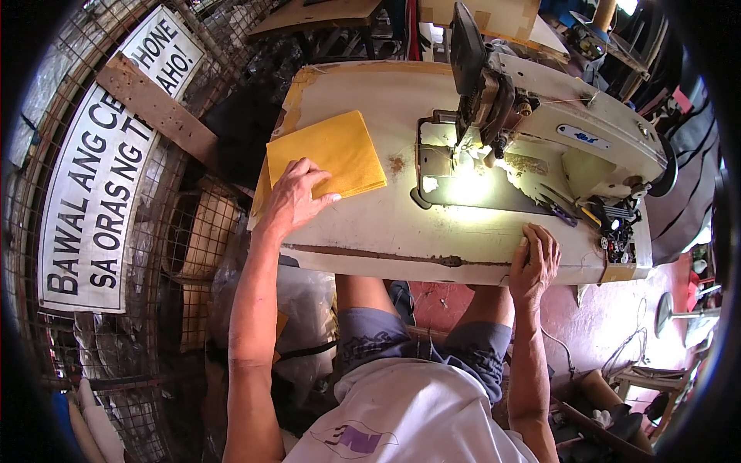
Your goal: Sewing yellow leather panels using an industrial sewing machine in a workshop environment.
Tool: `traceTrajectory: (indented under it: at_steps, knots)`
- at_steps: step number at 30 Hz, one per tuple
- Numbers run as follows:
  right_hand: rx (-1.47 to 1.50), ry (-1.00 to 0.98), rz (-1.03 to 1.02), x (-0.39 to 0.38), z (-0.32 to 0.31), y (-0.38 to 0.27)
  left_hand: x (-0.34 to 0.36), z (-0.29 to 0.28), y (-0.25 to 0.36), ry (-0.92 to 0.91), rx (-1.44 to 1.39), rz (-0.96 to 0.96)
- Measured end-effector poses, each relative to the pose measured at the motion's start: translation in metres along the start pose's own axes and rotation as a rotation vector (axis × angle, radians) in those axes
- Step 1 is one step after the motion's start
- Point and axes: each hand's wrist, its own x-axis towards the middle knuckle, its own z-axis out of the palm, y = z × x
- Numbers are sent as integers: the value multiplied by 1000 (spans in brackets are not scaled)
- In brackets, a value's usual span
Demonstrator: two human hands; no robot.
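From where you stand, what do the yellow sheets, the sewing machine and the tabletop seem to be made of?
Yellow sheets under the left hand: perhaps felt or thick fabric; matte, straight-edged, though stiff paper is possible.
Sewing machine: probably painted metal; its cream casing looks solid, scuffed and slightly glossy.
Tabletop: likely board under a smooth, pale covering, as a worn brown strip shows along its front.

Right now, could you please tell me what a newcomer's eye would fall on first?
Probably the glaring light at the sewing machine, right of centre. Next come the yellow sheets on the table beneath the left hand, and the large white sign at far left.
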Motion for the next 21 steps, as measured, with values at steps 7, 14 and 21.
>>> traceTrajectory:
  at_steps: [7,14,21]
  knots:
    - [2,-2,9,0,0,0,3,-3,-2,-5,-30,-3]
    - [9,7,-1,1,0,0,15,21,32,125,31,127]
    - [12,-5,5,-1,0,0,30,29,9,194,8,72]
